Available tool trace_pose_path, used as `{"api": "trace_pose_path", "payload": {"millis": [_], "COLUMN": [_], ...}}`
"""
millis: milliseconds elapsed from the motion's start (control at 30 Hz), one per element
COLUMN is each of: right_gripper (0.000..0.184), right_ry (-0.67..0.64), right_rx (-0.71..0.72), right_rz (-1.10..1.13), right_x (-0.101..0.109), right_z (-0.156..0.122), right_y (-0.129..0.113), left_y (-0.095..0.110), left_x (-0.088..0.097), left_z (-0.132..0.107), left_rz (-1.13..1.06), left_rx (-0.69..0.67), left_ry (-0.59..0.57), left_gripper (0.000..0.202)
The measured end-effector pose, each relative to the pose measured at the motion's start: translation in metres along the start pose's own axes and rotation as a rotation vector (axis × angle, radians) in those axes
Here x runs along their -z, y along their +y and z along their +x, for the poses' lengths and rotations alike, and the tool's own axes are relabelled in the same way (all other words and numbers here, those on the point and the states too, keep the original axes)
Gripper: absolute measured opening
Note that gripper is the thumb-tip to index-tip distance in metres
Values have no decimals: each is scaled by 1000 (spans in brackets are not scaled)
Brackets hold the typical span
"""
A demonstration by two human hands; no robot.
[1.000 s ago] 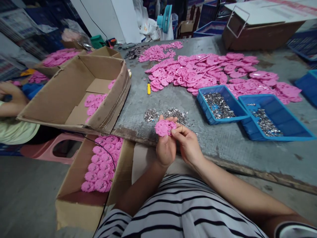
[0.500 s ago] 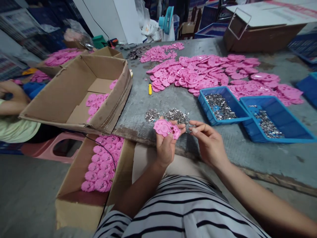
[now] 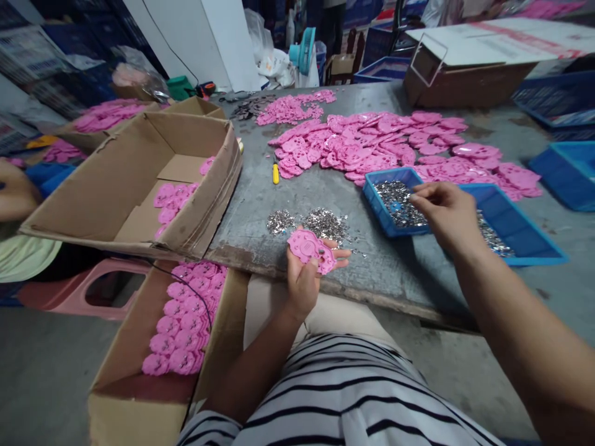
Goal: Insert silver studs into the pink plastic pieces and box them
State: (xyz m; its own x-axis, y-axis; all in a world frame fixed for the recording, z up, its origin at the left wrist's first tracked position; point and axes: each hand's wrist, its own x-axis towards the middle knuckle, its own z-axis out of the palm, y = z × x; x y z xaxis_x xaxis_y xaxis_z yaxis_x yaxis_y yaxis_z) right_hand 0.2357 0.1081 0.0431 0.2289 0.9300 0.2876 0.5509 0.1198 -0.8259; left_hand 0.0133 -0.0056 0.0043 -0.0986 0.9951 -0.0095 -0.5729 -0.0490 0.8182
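A flat pink plastic piece with holes in it (image 3: 307,246) lies across the fingers of my left hand (image 3: 303,282), the thumb pressing on its lower end. My right hand (image 3: 449,214) hangs over the right edge of a blue tray (image 3: 388,230) of small shiny metal parts (image 3: 400,201). Its thumb and forefinger are pinched together; whatever is between them is too small to make out. Two heaps of small metal parts, a smaller one (image 3: 280,222) and a larger one (image 3: 325,224), lie on the table just beyond my left hand.
A second blue tray (image 3: 534,238) stands partly behind my right wrist. Many pink pieces (image 3: 357,142) are piled across the table, near a yellow-handled tool (image 3: 276,174). Cardboard boxes (image 3: 223,179) with pink pieces stand at the left, where another person's arm (image 3: 16,192) shows.
My right hand has moved from beside the pink piece to the right, up over the blue tray. My left hand still holds the piece, now slightly tilted. The view has shifted a little.
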Motion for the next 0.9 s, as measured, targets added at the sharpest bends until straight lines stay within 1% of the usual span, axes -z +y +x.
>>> {"api": "trace_pose_path", "payload": {"millis": [67,100,133,167,200,300,400,500,567,700,900], "right_gripper": [3,5,6,7,8,6,8,13,16,17,8], "right_ry": [-257,-369,-445,-489,-506,-511,-485,-439,-396,-295,-169], "right_rx": [-7,-1,6,10,6,-15,-17,-47,-74,-76,-86], "right_rz": [-445,-613,-722,-777,-801,-871,-900,-881,-874,-826,-676], "right_x": [0,-1,-4,-7,-10,-17,-17,-15,-15,-15,-11], "right_z": [19,25,30,33,35,35,33,31,29,25,24], "right_y": [5,7,9,12,16,27,34,35,33,31,33], "left_y": [-1,-2,-3,-5,-7,-15,-22,-26,-27,-27,-28], "left_x": [1,2,3,4,5,11,16,20,21,22,24], "left_z": [0,0,0,1,1,4,6,8,8,8,9], "left_rz": [0,-1,-3,-5,-5,0,-3,3,7,18,39], "left_rx": [29,41,54,68,85,125,152,166,168,176,188], "left_ry": [4,4,3,2,3,10,-3,-11,-9,-25,-58], "left_gripper": [72,70,68,67,66,61,55,47,46,50,39]}}
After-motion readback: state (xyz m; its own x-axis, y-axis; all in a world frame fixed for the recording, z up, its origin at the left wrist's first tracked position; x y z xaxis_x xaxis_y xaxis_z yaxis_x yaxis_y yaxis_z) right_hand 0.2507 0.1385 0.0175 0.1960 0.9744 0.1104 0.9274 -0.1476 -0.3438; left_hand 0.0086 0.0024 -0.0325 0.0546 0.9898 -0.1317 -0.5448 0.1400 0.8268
